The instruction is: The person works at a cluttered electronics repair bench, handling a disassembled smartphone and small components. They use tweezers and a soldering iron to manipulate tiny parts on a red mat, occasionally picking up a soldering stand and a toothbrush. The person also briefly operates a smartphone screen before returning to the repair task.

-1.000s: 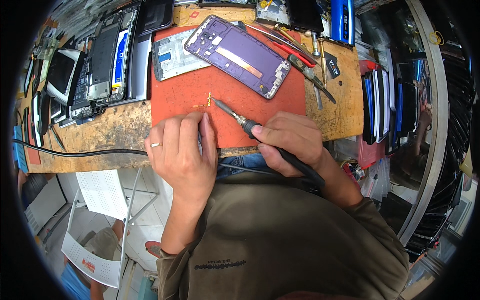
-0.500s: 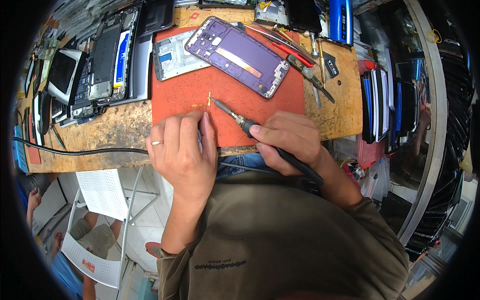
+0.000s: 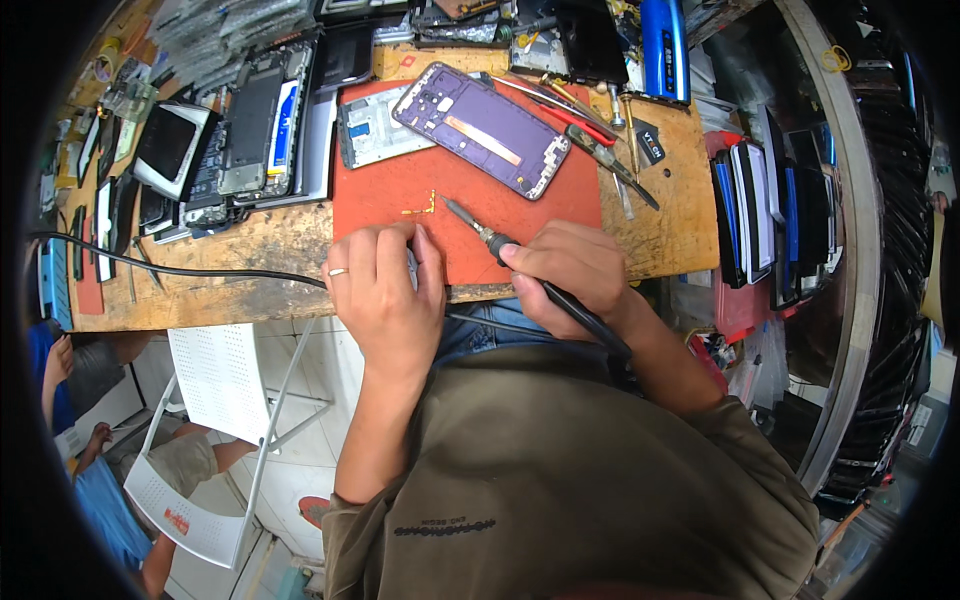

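Observation:
My right hand [image 3: 575, 275] grips a soldering iron [image 3: 490, 240] with a dark handle and a metal shaft. Its tip points at a small L-shaped gold-coloured strip [image 3: 432, 203] on the red mat [image 3: 480, 200], with a slight gap at the strip's right side. My left hand [image 3: 388, 285] rests closed at the mat's near edge, just below the strip. A bit of something greyish shows beside its thumb, mostly hidden by the fingers. Beyond both hands lies a purple phone frame [image 3: 490, 130], partly over a silver phone frame [image 3: 375, 130].
Tweezers, screwdrivers and red-handled pliers [image 3: 585, 120] lie right of the phone frames. Opened phones [image 3: 265, 120] crowd the left of the wooden bench [image 3: 270, 235], where a black cable [image 3: 200, 268] crosses. A white chair [image 3: 215, 380] and other people are at lower left.
The whole view has shifted, so the bench items appear farther right. The iron's tip has drawn slightly away from the gold strip. Both hands keep nearly the same pose.

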